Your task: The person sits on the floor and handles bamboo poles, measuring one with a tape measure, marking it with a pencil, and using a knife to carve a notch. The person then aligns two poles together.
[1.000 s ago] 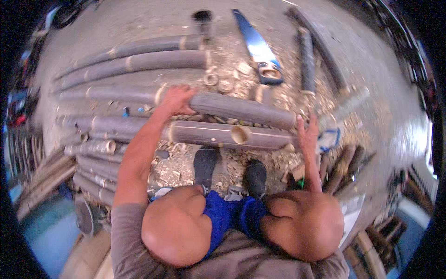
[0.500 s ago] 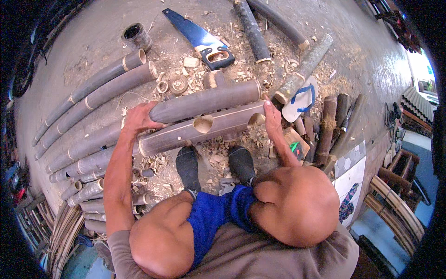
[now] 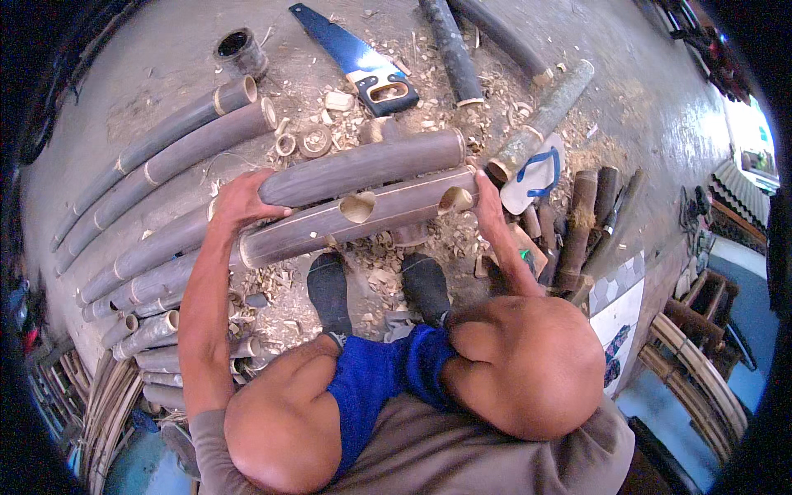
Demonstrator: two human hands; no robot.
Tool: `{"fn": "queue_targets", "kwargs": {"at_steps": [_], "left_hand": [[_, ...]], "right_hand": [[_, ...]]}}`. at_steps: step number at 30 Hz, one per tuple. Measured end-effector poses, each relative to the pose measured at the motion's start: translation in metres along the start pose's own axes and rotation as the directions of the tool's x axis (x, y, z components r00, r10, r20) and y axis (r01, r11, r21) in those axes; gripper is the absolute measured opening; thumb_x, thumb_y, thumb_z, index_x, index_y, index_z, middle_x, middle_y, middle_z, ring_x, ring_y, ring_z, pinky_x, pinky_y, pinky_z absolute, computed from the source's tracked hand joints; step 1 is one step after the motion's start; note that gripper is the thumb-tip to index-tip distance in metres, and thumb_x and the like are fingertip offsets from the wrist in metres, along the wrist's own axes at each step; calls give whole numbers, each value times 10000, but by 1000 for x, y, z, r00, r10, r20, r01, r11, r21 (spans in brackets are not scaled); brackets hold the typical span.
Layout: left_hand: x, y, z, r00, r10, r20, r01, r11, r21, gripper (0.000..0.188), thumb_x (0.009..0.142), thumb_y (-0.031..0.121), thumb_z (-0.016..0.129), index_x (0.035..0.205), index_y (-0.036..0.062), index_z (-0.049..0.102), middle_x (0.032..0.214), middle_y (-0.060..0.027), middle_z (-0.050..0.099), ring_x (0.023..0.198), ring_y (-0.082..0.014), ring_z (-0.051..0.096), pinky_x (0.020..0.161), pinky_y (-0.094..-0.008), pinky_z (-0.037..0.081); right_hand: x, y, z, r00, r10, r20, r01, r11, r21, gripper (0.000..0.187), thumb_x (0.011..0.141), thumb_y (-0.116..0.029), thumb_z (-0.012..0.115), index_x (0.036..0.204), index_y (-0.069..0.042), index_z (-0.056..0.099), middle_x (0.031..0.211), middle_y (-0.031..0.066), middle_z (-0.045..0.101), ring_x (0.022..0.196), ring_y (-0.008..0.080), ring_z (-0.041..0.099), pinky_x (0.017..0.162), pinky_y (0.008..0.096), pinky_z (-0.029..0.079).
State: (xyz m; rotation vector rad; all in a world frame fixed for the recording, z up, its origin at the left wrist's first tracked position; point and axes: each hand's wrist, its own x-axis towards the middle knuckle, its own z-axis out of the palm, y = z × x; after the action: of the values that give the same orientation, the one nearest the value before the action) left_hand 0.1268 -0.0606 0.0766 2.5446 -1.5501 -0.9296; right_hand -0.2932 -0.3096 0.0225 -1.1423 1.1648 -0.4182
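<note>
Two thick brown bamboo pieces lie side by side across a support in front of me. My left hand (image 3: 243, 199) wraps round the left end of the far bamboo piece (image 3: 363, 169), its thumb pointing along the gap between the two. The near bamboo piece (image 3: 404, 205) has two cut holes in its upper side and a pale line along its length. My right hand (image 3: 488, 200) closes on the right end of this near piece, thumb on top; its other fingers are mostly hidden. A short bamboo support (image 3: 410, 234) shows beneath the pieces.
Wood chips (image 3: 384, 276) cover the floor around my feet. Beyond lie a handsaw (image 3: 363, 66), a dark can-like container (image 3: 242, 54) and more bamboo poles (image 3: 452, 51). A flip-flop (image 3: 532, 179) sits right, beside upright-cut bamboo lengths (image 3: 577, 223). Long bamboo pieces (image 3: 161, 169) stretch out left.
The near bamboo piece has rolled slightly, and its right hole shows more fully. Both hands keep their places at the ends. The whole view has shifted a little.
</note>
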Motion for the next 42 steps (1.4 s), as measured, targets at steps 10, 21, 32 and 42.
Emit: {"fn": "queue_targets", "kwargs": {"at_steps": [10, 21, 32, 42], "left_hand": [[2, 6, -2, 999, 21, -40, -20, 1000, 8, 963, 567, 641, 869, 1377, 175, 639, 1200, -192, 714, 1124, -387, 678, 964, -501, 525], [14, 3, 2, 998, 59, -20, -58, 998, 16, 958, 563, 633, 875, 1361, 153, 648, 1192, -186, 722, 1100, -379, 689, 950, -505, 530], [11, 9, -2, 996, 7, -84, -5, 1000, 23, 934, 600, 660, 844, 1364, 161, 642, 1274, -198, 682, 1157, -386, 661, 972, -520, 514], [12, 8, -2, 999, -26, -45, 28, 998, 52, 943, 625, 716, 809, 1370, 163, 640, 1215, -202, 703, 1167, -382, 654, 973, -516, 515]], "right_hand": [[1, 23, -25, 986, -165, 18, 164, 954, -249, 598, 1102, -450, 361, 1514, -28, 464, 1400, 179, 589, 1275, 254, 546, 1108, 361, 389], [23, 8, -22, 995, -91, -39, 57, 849, -524, 641, 1095, -526, 323, 1328, 23, 556, 1151, 213, 674, 1066, 307, 628, 969, 423, 456], [22, -25, 0, 1000, 19, 15, -10, 882, -471, 808, 1055, -652, 313, 1148, 77, 647, 971, 238, 707, 810, 323, 675, 778, 475, 525], [17, 8, -3, 994, -107, 26, 110, 974, -196, 653, 1101, -478, 373, 1509, 23, 468, 1486, 198, 539, 1345, 274, 533, 1151, 369, 376]]}}
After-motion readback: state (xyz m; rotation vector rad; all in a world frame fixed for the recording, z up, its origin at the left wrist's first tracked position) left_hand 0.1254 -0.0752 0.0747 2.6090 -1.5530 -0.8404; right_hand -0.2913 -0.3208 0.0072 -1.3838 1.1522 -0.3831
